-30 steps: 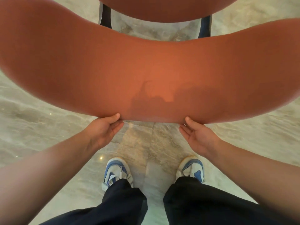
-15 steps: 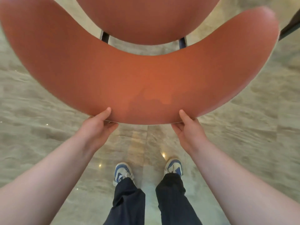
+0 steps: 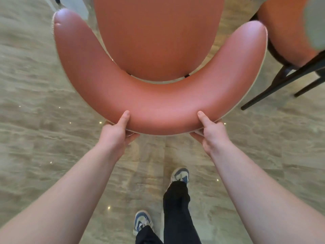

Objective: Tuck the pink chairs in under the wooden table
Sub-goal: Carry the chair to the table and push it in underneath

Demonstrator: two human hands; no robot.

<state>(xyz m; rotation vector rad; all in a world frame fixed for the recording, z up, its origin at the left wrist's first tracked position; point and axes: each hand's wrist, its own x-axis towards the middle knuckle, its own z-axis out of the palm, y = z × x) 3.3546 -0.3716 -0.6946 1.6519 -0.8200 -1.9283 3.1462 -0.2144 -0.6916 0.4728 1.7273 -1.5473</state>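
Two hands on one pink chair [image 3: 158,106], mid-frame. Left hand [image 3: 117,136] clamped on curved backrest [image 3: 98,81] at lower-left of its arc: thumb on top of padding, fingers curled under the bottom edge, mostly hidden. Right hand [image 3: 212,136] same grip at lower-right of arc, thumb pressed into the pink padding, fingers wrapped beneath. Hands apart from each other, w/ backrest centre between them. Backrest U-shaped, tips pointing to top of frame; pale piping along outer edge. Seat [image 3: 158,37] filling upper centre, inside the U. Second pink chair [image 3: 288,30] at upper right, partly cut off by frame edge; its dark legs [image 3: 281,85] angled down toward right-centre, just beside the held chair's right tip. Grey-beige marble floor [image 3: 35,138] all round, small light glints lower left. Bottom centre: dark trousers [image 3: 177,208], two blue-and-white sneakers [image 3: 180,175], one ahead of the other. Blurred pale shape at far upper-right corner, can't tell what.
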